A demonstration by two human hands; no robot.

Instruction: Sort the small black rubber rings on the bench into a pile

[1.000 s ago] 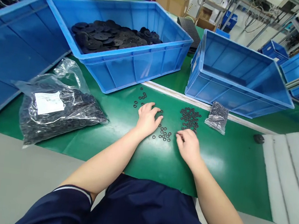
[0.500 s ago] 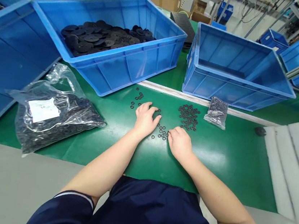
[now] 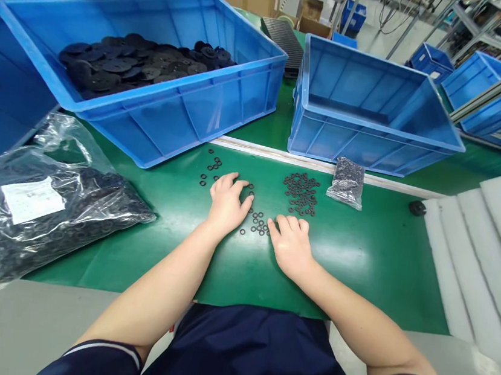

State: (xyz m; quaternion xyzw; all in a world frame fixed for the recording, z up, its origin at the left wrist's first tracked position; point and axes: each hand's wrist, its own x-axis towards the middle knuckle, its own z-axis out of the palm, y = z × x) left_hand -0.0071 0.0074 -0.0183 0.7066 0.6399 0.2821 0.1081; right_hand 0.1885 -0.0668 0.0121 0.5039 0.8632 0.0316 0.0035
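Observation:
Small black rings lie on the green table in three loose groups. My left hand [image 3: 228, 206] rests between the far-left rings [image 3: 214, 164] and the middle rings [image 3: 259, 222], its fingers apart and its fingertips among rings. My right hand [image 3: 293, 244] is on the table at the right edge of the middle group, fingers spread, index fingertip beside a ring. Just beyond it lies a denser cluster of rings [image 3: 301, 189]. A small clear bag of dark parts [image 3: 347, 183] sits behind and to the right of that cluster.
A large clear bag of black rings [image 3: 87, 216] with a white label lies at the left. Behind stand a blue bin [image 3: 182, 106] of black discs and another blue bin [image 3: 365, 142]. White foam sheets [image 3: 474, 257] and a small black part [image 3: 417, 208] are at the right.
The camera view has turned slightly, shifting most things left. The fingers of my right hand have opened from a closer grouping. My left hand stays over nearly the same spot.

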